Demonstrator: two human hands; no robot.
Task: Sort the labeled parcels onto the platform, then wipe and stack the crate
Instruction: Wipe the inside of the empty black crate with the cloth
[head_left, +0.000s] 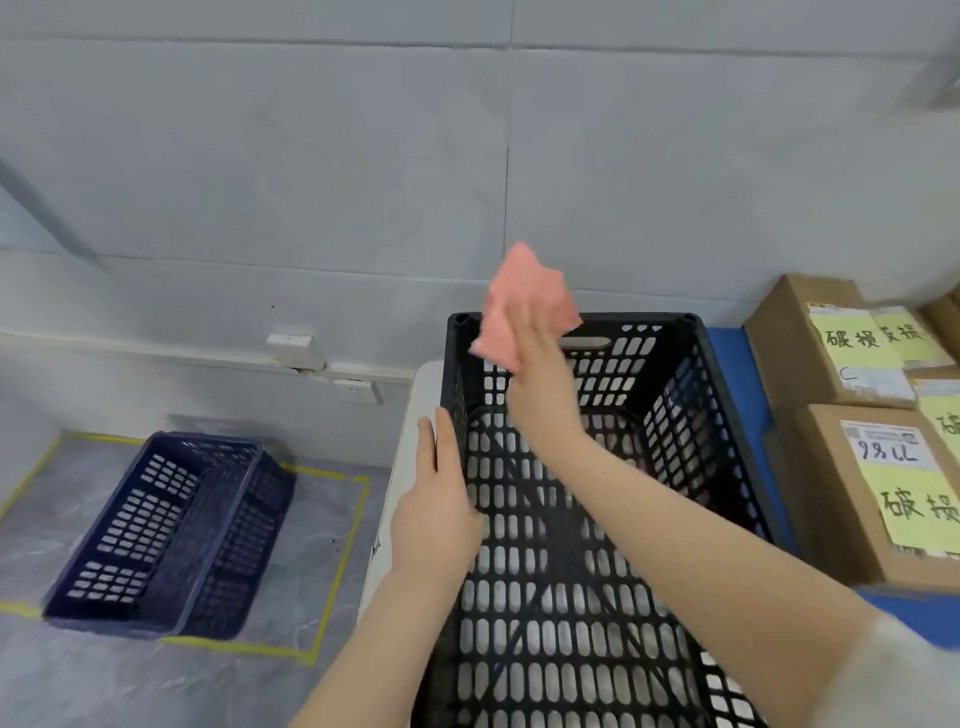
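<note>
A black perforated crate stands in front of me on a white surface, with nothing inside it. My left hand grips its left wall near the rim. My right hand is raised over the crate's far end and holds a pink cloth, which sticks up above the far rim. To the right, brown cardboard parcels with yellow handwritten labels lie on a blue platform.
A dark blue crate sits on the grey floor at the left, inside a rectangle of yellow tape. A grey wall with white sockets runs behind everything. A white table edge borders the black crate's left side.
</note>
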